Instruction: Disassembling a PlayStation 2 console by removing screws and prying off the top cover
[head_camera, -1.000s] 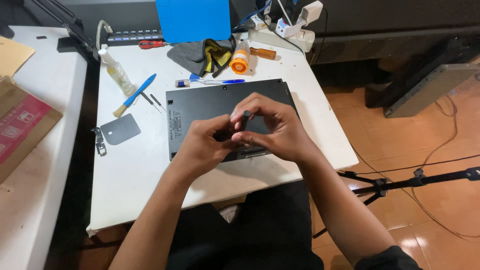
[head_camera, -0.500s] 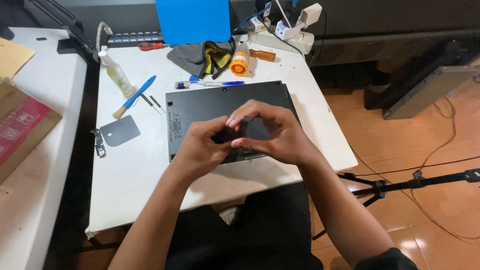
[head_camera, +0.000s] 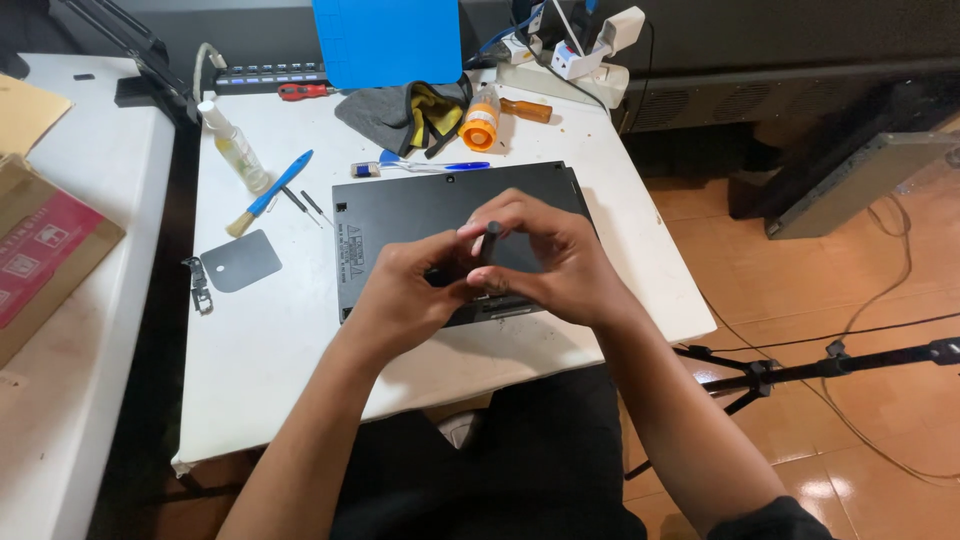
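Both hands meet over the front half of a black laptop that lies upside down, bottom panel up, in the middle of the white counter. The right hand has its grip narrowed around a short dark stick-shaped tool, thumb and fingers pinching it so that it stands nearly upright with its lower end down at the panel. The left hand comes in from the other side, its fingers curled and touching the right hand's fingertips just beside the tool; whether its grip closes on the tool or merely steadies it, I cannot tell from here. The spot where the tool's tip meets the panel is hidden behind the fingers.

Left of the laptop lies a flat dark grey plate with a small metal bracket just beside it. Further back sit a blue-handled brush, two thin dark screwdrivers and a clear spray bottle. Behind the laptop are a blue pen, a grey and yellow cloth, an orange-capped bottle lying on its side, and a red-handled screwdriver. A blue board stands upright at the counter's back edge, with a white power strip to its right. A cardboard box rests on the neighbouring table to the left.
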